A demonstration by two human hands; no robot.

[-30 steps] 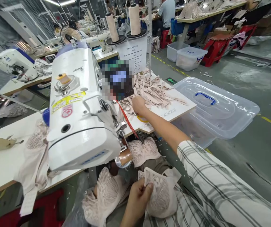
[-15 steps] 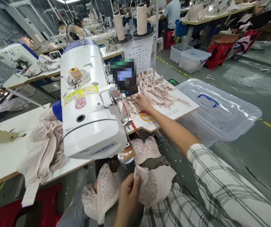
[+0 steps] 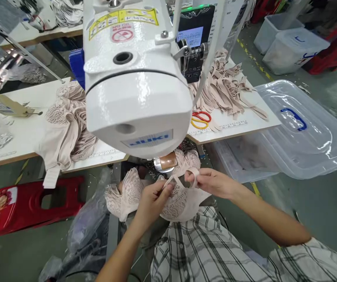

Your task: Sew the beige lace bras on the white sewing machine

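Note:
A pale pink lace bra [image 3: 176, 205] lies across my lap, and my left hand [image 3: 153, 199] pinches the top edge of one of its cups. Just to the right, my right hand [image 3: 215, 183] holds a looped pale pink strap [image 3: 194, 172] close to that edge. Whether the strap touches the bra I cannot tell. Another lace cup [image 3: 129, 196] rests left of my left hand. Beyond my hands, more lace cups [image 3: 187, 159] show under the white sewing machine [image 3: 139, 102], beside its rounded lower arm [image 3: 167, 161].
A pile of pale straps [image 3: 224, 92] lies on the right tabletop, with red and yellow scissors handles [image 3: 200, 119] near its edge. Stacked bras [image 3: 68, 133] overhang the left tabletop. A lidded clear bin [image 3: 312, 129] stands right; a red stool [image 3: 59, 205] stands left.
My right hand has come back from the strap pile to my lap with a strap in it. My left hand still pinches the bra. The view has moved closer to the machine.

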